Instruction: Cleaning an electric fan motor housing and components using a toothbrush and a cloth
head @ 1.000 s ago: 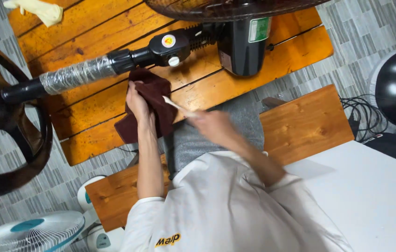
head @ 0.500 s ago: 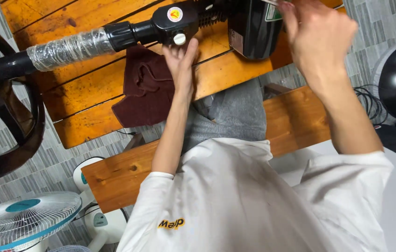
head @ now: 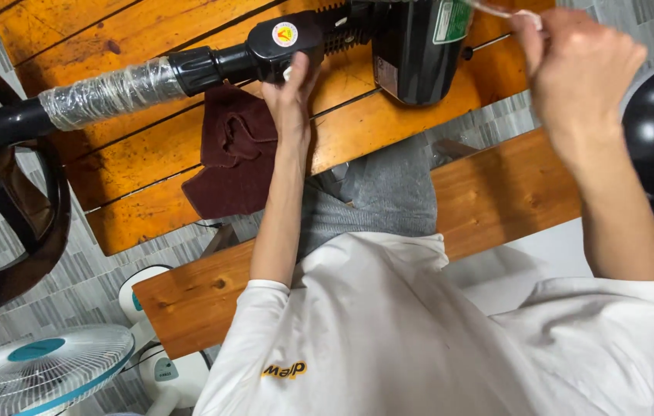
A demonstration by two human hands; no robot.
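1. We see the black fan neck joint (head: 285,42) lying across the wooden table (head: 134,166), with the left hand (head: 288,96) wrapped around its near side.
2. The right hand (head: 581,65), raised beside the black motor housing (head: 419,50), pinches a thin pale tool (head: 496,9) (blurred).
3. A maroon cloth (head: 231,158) lies just below the joint.
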